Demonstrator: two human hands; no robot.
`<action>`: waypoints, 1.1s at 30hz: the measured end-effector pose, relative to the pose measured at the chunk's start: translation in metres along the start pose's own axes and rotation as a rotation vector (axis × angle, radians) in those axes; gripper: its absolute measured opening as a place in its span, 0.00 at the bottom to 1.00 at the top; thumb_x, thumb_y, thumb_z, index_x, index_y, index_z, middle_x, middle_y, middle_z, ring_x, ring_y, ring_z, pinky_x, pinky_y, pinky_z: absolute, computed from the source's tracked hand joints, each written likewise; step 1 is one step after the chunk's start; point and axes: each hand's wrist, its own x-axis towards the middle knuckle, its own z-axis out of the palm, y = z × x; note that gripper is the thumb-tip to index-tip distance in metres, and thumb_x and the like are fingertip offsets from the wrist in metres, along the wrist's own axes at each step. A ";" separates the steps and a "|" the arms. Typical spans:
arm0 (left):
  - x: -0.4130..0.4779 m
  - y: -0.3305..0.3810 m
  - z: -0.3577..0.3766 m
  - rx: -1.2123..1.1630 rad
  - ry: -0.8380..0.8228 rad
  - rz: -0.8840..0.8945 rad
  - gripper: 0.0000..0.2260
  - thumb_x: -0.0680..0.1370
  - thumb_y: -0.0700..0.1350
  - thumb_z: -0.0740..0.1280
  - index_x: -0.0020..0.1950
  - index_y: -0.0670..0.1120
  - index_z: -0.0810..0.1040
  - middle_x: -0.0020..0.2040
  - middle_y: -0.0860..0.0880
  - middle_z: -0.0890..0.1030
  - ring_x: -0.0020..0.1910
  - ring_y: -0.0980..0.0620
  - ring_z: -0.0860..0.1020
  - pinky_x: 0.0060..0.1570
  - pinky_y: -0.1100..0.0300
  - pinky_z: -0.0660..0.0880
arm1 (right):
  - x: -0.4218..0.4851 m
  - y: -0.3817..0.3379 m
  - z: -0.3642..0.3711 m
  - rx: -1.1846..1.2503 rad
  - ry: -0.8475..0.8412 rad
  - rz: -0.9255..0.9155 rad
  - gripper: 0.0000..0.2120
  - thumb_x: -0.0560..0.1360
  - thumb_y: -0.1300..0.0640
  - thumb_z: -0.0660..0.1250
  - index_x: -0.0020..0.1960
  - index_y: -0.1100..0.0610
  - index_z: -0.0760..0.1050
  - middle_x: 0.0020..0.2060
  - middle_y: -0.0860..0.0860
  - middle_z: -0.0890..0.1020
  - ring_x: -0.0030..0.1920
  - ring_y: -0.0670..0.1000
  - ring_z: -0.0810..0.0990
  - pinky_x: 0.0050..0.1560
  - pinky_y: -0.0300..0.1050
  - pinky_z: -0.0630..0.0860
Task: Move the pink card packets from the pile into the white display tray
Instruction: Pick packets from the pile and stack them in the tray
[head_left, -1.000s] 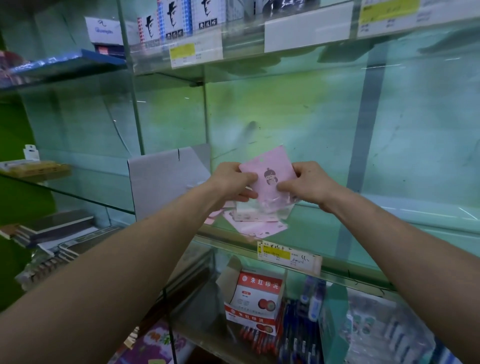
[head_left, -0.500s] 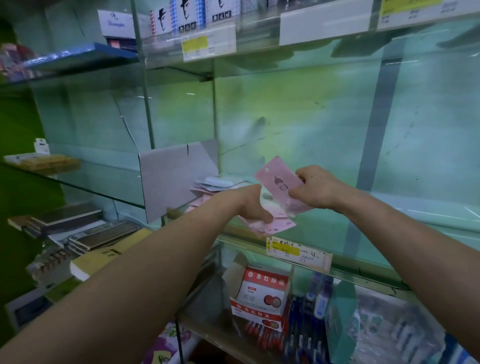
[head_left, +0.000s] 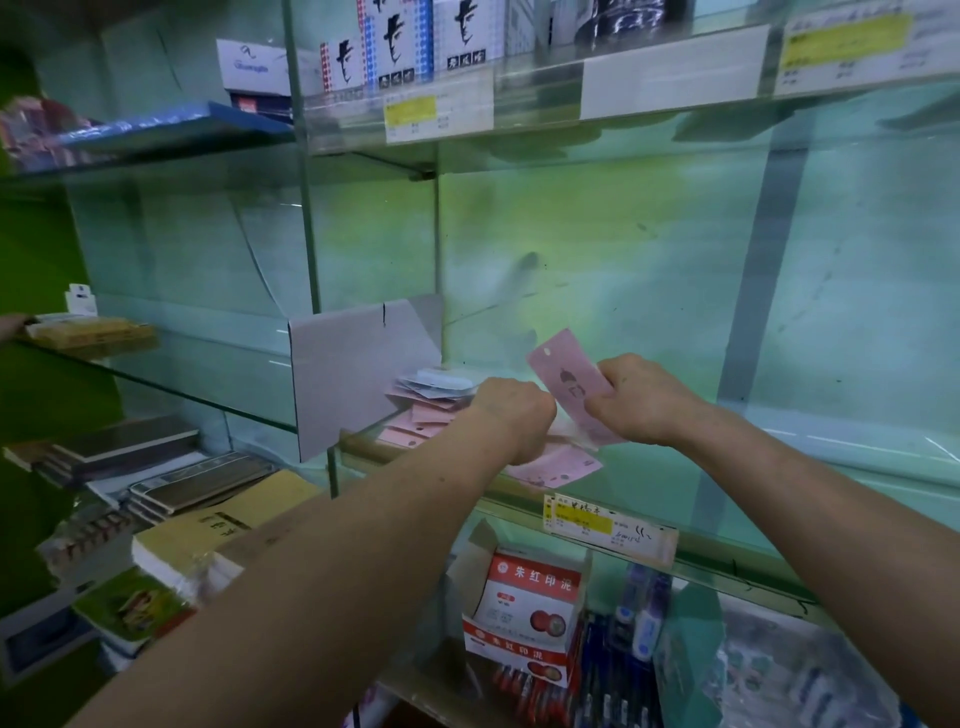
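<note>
My right hand (head_left: 636, 397) holds a pink card packet (head_left: 566, 382) tilted up above the glass shelf. A small pile of pink card packets (head_left: 558, 467) lies on the shelf under my hands. My left hand (head_left: 511, 413) reaches down onto that pile with its fingers curled; whether it grips a packet is hidden. The white display tray (head_left: 358, 374) stands to the left on the same shelf, its tall cardboard side facing me. Several pink and pale packets (head_left: 428, 402) lie inside it.
A glass shelf edge (head_left: 675, 551) with a yellow price label (head_left: 587, 517) runs below the pile. A red and white ink-pad box (head_left: 524, 603) and pens sit on the shelf below. Notebooks (head_left: 166, 467) are stacked at the left. Boxes stand on the top shelf.
My left hand let go of the raised packet and dropped down onto the pile. My right hand kept the packet and shifted slightly right. The view turned left, showing more of the tray.
</note>
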 end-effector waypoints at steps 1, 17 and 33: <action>0.002 0.000 0.002 -0.007 0.003 -0.018 0.10 0.81 0.49 0.59 0.55 0.45 0.76 0.52 0.46 0.77 0.44 0.47 0.72 0.44 0.55 0.68 | -0.001 0.000 0.001 -0.013 -0.003 -0.003 0.07 0.76 0.61 0.59 0.46 0.59 0.76 0.43 0.56 0.79 0.43 0.58 0.78 0.38 0.44 0.72; -0.015 -0.007 -0.005 -0.205 0.245 -0.168 0.10 0.80 0.47 0.57 0.43 0.49 0.77 0.46 0.48 0.80 0.44 0.46 0.75 0.56 0.52 0.64 | -0.041 -0.007 -0.011 -0.004 0.185 0.115 0.14 0.78 0.57 0.57 0.34 0.60 0.69 0.31 0.55 0.72 0.36 0.57 0.71 0.29 0.42 0.61; -0.049 0.004 -0.032 -0.445 0.564 -0.141 0.21 0.81 0.50 0.52 0.29 0.46 0.65 0.32 0.48 0.73 0.36 0.45 0.75 0.65 0.50 0.57 | -0.088 -0.018 -0.022 -0.025 0.314 0.159 0.07 0.76 0.61 0.58 0.47 0.62 0.74 0.44 0.58 0.79 0.48 0.62 0.77 0.45 0.50 0.75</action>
